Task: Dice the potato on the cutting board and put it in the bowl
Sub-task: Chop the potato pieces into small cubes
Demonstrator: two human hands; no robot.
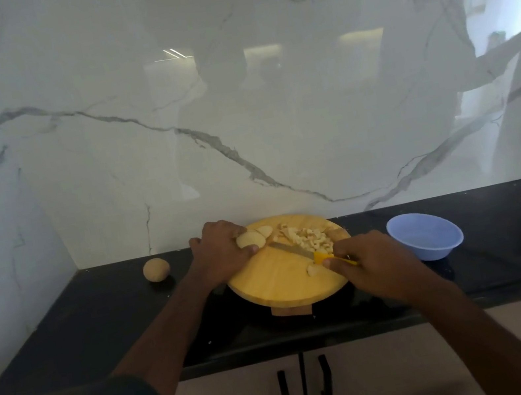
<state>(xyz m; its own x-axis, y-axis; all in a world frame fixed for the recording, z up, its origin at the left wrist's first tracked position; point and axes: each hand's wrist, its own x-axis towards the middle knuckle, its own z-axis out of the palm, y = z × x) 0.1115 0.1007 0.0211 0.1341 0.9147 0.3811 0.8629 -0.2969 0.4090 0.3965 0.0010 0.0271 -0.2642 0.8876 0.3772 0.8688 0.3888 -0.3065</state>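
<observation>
— Now, where is the potato to be found?

— A potato piece point(250, 239) is held at the far left of the round cutting board point(278, 284), gripped by the left hand point(222, 256) with thumb and fingers curled round it. Its long axis is laid roughly left to right, the rounded end turned toward the knife.

— And the rest of it?

— A heap of diced pieces point(309, 237) is seen at the far right of the board, one slice point(265, 230) just behind the held piece, another slice point(313, 269) near the knife handle.

— How is the knife held?

— The yellow handle is clasped by the right hand point(372, 259); the knife point(296, 250) is pointed up and left, its tip close to the held piece.

— What else is carried by the table point(99, 316)?

— A blue bowl point(425, 235) is set to the right of the board, and a whole potato point(156, 269) to its left, well apart.
</observation>
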